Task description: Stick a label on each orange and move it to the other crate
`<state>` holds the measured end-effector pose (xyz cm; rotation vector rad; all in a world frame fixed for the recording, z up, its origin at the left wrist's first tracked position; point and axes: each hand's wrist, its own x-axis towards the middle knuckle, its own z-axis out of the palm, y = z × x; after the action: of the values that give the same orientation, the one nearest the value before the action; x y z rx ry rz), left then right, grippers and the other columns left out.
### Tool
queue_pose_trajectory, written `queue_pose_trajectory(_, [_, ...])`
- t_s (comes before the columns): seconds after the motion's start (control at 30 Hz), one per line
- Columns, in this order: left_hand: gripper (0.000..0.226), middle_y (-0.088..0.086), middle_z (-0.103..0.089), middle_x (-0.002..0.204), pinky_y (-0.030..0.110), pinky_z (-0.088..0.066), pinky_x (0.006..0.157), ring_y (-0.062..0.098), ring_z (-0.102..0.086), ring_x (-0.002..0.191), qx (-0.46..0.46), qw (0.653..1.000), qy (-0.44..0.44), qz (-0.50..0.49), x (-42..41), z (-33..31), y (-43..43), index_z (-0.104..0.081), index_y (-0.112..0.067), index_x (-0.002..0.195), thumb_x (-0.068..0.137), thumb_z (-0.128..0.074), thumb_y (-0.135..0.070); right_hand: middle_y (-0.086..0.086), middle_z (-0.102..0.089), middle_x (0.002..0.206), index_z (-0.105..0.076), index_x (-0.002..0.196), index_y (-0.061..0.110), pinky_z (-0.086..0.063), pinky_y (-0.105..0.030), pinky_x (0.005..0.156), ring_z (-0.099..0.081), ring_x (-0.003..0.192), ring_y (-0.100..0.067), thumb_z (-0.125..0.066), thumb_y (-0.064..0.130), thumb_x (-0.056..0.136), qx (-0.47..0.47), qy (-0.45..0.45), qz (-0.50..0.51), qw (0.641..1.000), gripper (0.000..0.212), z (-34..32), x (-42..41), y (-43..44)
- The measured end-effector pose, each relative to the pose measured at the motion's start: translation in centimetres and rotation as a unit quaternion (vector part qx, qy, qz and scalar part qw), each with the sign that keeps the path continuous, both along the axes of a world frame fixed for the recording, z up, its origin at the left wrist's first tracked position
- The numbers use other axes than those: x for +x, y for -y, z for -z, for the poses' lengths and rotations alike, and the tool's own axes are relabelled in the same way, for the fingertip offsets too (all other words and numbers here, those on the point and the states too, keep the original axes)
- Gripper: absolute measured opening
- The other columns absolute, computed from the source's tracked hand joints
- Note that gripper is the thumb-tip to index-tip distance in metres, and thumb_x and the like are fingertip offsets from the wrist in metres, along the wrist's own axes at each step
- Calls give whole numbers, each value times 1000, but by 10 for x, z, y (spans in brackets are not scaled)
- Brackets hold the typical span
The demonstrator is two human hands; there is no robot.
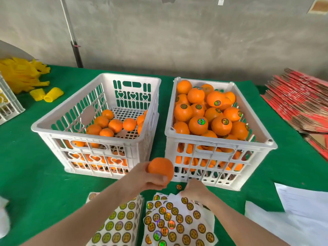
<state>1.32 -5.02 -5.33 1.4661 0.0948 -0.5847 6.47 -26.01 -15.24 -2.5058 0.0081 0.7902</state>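
My left hand (145,181) was clamped on one round, bare orange (160,168), fingers under it and thumb across its near side, and held it clear of the green cloth-covered table (35,183). No label showed on the visible face of that orange.

My right hand (196,191) lay just right of the left hand, fingers curled down onto the far edge of a white backing sheet of round holographic labels (170,222). I could not tell whether those fingers pinched a label. A single loose round label (178,186) lay on the table between the two hands.

A second label sheet (120,224) lay under my left forearm.

Beyond the left hand stood a white slotted plastic crate (131,76) with a shallow layer of unlabelled oranges (115,125). Beyond the right hand stood a second white plastic crate (220,140), piled to the rim with labelled oranges (198,125).
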Motion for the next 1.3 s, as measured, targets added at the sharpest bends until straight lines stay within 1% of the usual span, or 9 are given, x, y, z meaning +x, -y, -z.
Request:
queue_pose_trajectory(0.13, [85,15,-58,123,45,-40,107,30,-56,114,58,997,-45,-20,-5,38,17,-48,-5,125,50,-85,-23,4,-36,50,-43,61,14,-31,-18,44,-38,43,-7,-64,6,79,87,-22,47,995,28,-7,-2,5])
queue_pose_trajectory(0.27, [75,8,-66,113,37,-39,101,25,-58,108,73,995,-36,64,-3,51,25,-61,-13,109,42,-78,-42,-4,-31,56,-50,70,7,-29,-23,48,-32,45,-12,-65,9,85,236,-64,107,964,21,-21,-9,12])
queue_pose_trajectory(0.37, [82,8,-68,109,34,-43,98,24,-61,104,62,992,-31,108,5,56,32,-61,-4,117,47,-75,-44,-9,-57,72,-63,86,8,-40,-25,55,-49,62,-17,-66,11,87,288,-46,117,949,5,-29,-20,16])
queue_pose_trajectory(0.43, [79,9,-70,106,32,-47,93,23,-63,99,49,991,-40,119,10,58,33,-61,-1,116,50,-75,-42,-9,-62,85,-60,93,14,-45,-23,58,-55,69,-18,-68,9,85,317,-24,115,941,12,-33,-24,23])
queue_pose_trajectory(0.67, [91,11,-69,113,35,-51,88,27,-63,104,-8,989,-80,125,24,65,28,-57,-9,121,42,-87,-44,6,-66,68,-72,85,20,-55,-21,64,-62,61,-7,-67,-6,80,281,62,52,956,26,-33,-33,32])
queue_pose_trajectory(0.9, [105,12,-70,109,38,-52,85,30,-64,102,-17,988,-102,116,32,71,23,-53,-11,120,30,-92,-48,0,-67,85,-76,88,9,-53,-22,69,-63,72,-19,-70,3,81,232,245,-27,941,10,-16,-44,29])
queue_pose_trajectory(1.13, [109,12,-64,115,38,-51,87,28,-61,103,-6,981,-111,158,37,71,20,-50,-11,124,30,-91,-50,5,-63,94,-64,65,27,-43,-14,87,-57,94,0,-70,4,81,280,192,68,938,29,-19,-42,22])
queue_pose_trajectory(1.2, [107,11,-65,114,37,-52,86,27,-62,103,-4,978,-114,176,39,70,20,-50,-11,124,33,-90,-50,9,-66,89,-66,65,26,-40,-4,78,-58,86,4,-69,6,83,292,164,124,934,27,-22,-39,22])
queue_pose_trajectory(1.3, [100,5,-69,107,33,-50,90,22,-64,99,1,977,-95,191,38,68,20,-55,-9,118,35,-90,-52,7,-69,78,-70,69,18,-45,-9,67,-61,76,0,-67,5,85,339,116,197,913,21,-27,-38,22])
